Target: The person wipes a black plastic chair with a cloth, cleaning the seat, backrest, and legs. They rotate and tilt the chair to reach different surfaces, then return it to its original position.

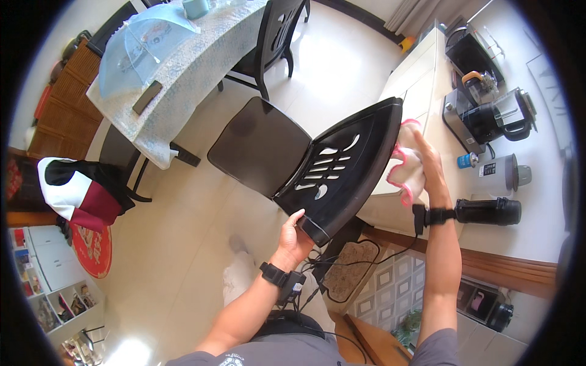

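A dark wooden chair (366, 169) with a cut-out pattern in its backrest stands before me, its flat seat (261, 146) facing the table. My left hand (295, 240) grips the near top corner of that backrest, thumb on the front face. In my right hand (430, 164) is a white cloth (409, 171) with pink scalloped edging, bunched under the fingers. The cloth is beside the outer top edge of the backrest; whether it touches the wood I cannot tell.
A table with a patterned cloth (201, 59) holds a blue mesh food cover (146, 50) and a phone (147, 97). On the right, a counter (485, 242) carries a blender (490, 121), a blue can (467, 160) and a black flask (489, 211). Cables (352, 264) hang by my wrists.
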`<state>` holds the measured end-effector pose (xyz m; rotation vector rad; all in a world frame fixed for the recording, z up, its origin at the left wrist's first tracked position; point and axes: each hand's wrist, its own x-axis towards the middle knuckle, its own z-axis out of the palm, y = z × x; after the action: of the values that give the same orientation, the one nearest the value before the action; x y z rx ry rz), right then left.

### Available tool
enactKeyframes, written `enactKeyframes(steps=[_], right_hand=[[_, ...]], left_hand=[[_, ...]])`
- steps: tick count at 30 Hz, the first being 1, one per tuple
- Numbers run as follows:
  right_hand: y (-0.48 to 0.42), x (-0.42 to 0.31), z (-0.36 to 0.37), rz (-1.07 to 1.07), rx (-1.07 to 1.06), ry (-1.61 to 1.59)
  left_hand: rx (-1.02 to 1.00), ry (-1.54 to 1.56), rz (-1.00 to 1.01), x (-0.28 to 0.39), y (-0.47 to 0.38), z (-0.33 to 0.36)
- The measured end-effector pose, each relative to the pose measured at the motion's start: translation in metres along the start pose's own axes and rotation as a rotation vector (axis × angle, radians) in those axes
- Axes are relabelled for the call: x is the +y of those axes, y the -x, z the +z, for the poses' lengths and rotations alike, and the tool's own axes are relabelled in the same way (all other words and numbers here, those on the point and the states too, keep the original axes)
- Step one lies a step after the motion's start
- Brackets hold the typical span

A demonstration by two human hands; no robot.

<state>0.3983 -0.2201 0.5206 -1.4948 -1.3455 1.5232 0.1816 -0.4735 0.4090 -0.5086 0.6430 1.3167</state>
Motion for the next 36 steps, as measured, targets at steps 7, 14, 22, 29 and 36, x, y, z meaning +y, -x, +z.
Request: enactKeyframes(steps=[7, 14, 22, 29, 36], right_hand=[[-0.058, -0.013, 0.003, -0.027, -0.025, 0.268], [-0.044, -0.007, 0.034, 0.094, -0.136, 0.139], [0.022, 0.015, 0.087, 0.012, -0.091, 0.198], [0.072, 0.008, 0.126, 0.184, -0.242, 0.386], [0.042, 0.040, 0.142, 0.548, -0.340, 0.137]], left_hand=[[0.075, 0.025, -0.017, 0.003, -0.008, -0.004], [0.081, -0.124, 0.005, 0.068, 0.035, -0.036], [0.202, -0.361, -0.072, 0.156, 0.102, -0.090], [0.238, -0.471, -0.108, 0.217, 0.151, -0.128], [0.154, -0.392, -0.017, 0.227, 0.170, -0.134]])
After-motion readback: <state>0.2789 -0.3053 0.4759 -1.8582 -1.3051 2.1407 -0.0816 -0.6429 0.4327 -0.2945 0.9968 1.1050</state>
